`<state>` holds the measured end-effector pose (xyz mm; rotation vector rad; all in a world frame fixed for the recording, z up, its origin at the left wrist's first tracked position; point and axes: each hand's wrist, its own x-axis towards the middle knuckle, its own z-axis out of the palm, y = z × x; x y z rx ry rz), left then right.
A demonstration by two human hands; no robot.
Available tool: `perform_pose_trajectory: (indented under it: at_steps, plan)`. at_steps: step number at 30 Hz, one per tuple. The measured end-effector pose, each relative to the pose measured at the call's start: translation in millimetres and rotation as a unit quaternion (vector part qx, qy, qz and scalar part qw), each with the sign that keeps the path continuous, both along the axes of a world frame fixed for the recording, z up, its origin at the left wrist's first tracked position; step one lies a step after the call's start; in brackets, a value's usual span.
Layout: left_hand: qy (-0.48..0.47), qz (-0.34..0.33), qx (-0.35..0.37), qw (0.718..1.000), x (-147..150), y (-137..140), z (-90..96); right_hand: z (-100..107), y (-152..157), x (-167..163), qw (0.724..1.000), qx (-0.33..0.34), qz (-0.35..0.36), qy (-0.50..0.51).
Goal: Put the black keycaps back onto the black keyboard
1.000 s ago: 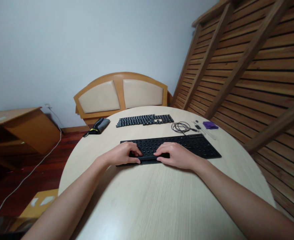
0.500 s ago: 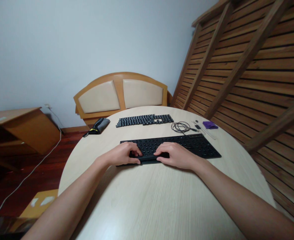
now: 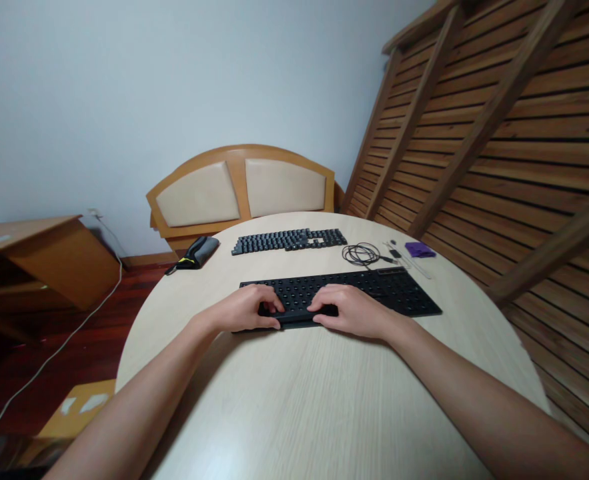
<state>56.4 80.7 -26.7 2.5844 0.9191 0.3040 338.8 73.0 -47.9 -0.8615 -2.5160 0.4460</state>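
The black keyboard [image 3: 407, 293] is laid flat on the worktop [image 3: 299, 393], its near edge pinched at 2 points by left hand [image 3: 250, 308] and right hand [image 3: 351, 311], apparently for even control. Keycaps [image 3: 269, 241] are ranged in rows behind, presumably preserving order.

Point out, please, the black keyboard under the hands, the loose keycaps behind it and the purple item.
Black keyboard [image 3: 295, 292]: head view, on its key area.
Loose keycaps [image 3: 273, 241]: head view, on the left part of the group.
Purple item [image 3: 419, 249]: head view, on its middle.
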Motion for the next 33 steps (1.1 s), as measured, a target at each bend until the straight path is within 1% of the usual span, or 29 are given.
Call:
perform_pose_trajectory:
  at_steps: [10,19,26,33]
  plan:
    - [-0.009,-0.008,-0.006,1.000,0.3,0.6,-0.4,1.9,-0.2,1.0,1.000,-0.004,0.008,-0.002]
    - [-0.003,0.005,-0.006,1.000,2.2,-0.8,-0.9,-0.7,0.7,-0.1,1.000,-0.003,0.010,0.005]
    - [0.016,0.032,-0.020,0.999,4.4,-1.9,0.7,-0.9,0.2,-1.3,1.000,-0.006,0.000,0.007]
    - [0.021,0.023,-0.008,0.999,5.1,-3.1,2.2,3.4,-1.8,-2.4,1.000,-0.025,-0.014,-0.008]
